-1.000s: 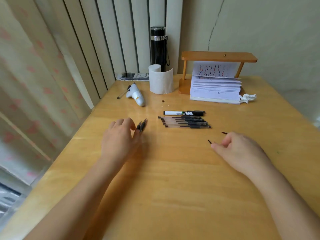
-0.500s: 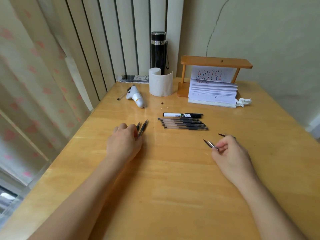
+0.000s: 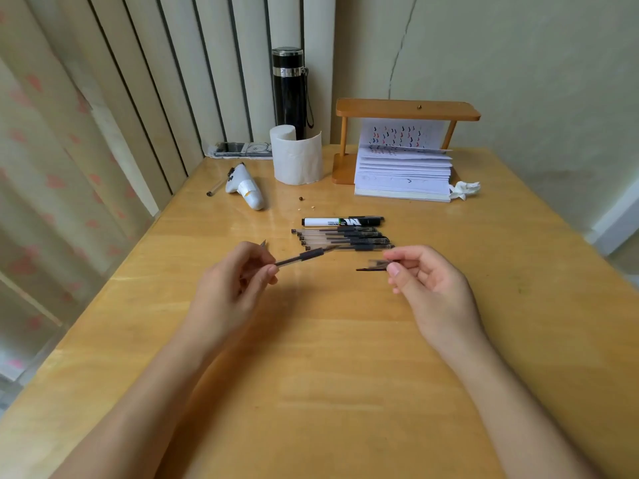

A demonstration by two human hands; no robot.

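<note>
Both hands rose; left grip [image 3: 230, 288] holds two pens [image 3: 304, 255], right grip [image 3: 432, 288] pinches one cap [image 3: 375, 265].

One marker [image 3: 342, 221] is lying on the table [image 3: 328, 375], and beside it a row of clear pens [image 3: 340, 238] is lying, five as far as I am counting. The left hand [image 3: 235, 281] is holding one pen [image 3: 301, 256], with a second tip [image 3: 263, 242] showing behind it. The right hand [image 3: 428, 281] is pinching one blurred cap [image 3: 375, 265]. One flask [image 3: 289, 95], one paper roll [image 3: 299, 160] and one tissue [image 3: 465, 190] are sitting farther back.
</note>
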